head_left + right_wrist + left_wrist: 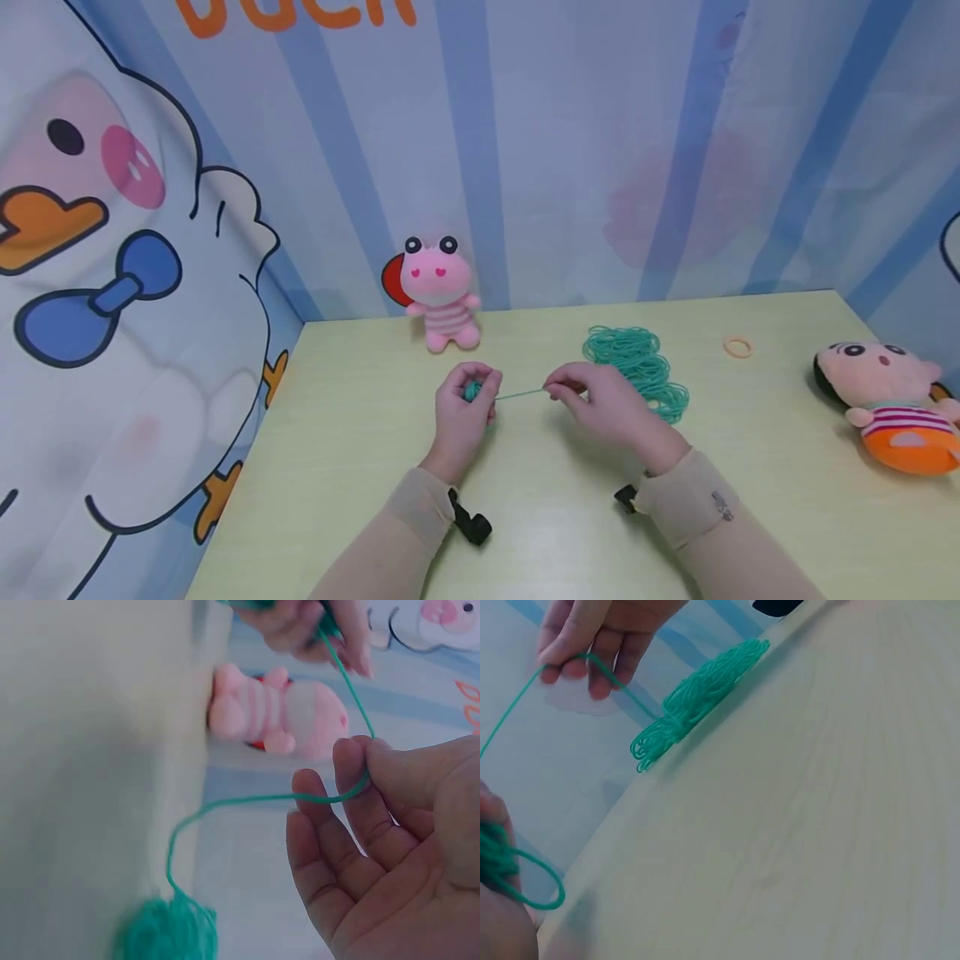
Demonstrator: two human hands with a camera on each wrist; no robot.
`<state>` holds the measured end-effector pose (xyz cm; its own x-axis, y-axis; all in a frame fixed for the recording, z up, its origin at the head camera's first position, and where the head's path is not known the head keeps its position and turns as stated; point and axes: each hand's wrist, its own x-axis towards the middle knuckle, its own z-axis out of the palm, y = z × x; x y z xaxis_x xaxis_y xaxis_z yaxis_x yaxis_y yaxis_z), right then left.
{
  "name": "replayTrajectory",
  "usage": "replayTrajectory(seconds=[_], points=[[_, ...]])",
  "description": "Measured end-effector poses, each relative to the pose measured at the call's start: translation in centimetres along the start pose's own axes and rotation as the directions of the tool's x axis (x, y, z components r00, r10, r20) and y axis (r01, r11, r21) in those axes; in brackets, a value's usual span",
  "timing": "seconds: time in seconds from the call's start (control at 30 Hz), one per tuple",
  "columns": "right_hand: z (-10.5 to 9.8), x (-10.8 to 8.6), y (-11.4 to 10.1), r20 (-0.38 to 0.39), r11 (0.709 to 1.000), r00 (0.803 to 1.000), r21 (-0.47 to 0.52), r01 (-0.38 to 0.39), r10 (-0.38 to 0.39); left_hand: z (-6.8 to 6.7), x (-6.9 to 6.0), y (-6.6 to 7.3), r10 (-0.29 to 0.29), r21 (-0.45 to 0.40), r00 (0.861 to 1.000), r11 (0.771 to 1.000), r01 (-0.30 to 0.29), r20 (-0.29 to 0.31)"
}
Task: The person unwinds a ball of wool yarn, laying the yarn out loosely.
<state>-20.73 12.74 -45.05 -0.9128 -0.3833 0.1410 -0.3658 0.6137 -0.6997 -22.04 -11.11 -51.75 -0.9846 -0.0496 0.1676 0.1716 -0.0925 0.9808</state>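
Observation:
My left hand grips a small ball of green yarn, its fingers and thumb curled round it. A loop of that yarn sticks out of the grip in the left wrist view. From the ball a strand runs straight across to my right hand, which pinches it between thumb and forefinger. In the right wrist view the other fingers are loosely bent, and the strand droops past them to a loose skein of green yarn. The skein lies on the table behind my right hand.
A pink plush toy sits at the table's back edge, against the striped backdrop. Another plush toy in orange shorts lies at the right. A pale orange ring rests on the table beyond the skein.

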Motion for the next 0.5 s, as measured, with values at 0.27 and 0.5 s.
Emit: replayTrajectory(seconds=[0.27,0.5], points=[[-4.1,-0.7,1.9,-0.135,0.996,0.987,-0.001,-0.088,0.087,0.0,0.1,0.4,-0.029,0.001,0.996,1.000,0.029,-0.080],[-5.7,-1.0,3.9,-0.266,0.982,0.946,0.001,-0.189,0.183,-0.1,0.2,0.4,-0.018,0.005,0.993,1.000,0.019,-0.120]])
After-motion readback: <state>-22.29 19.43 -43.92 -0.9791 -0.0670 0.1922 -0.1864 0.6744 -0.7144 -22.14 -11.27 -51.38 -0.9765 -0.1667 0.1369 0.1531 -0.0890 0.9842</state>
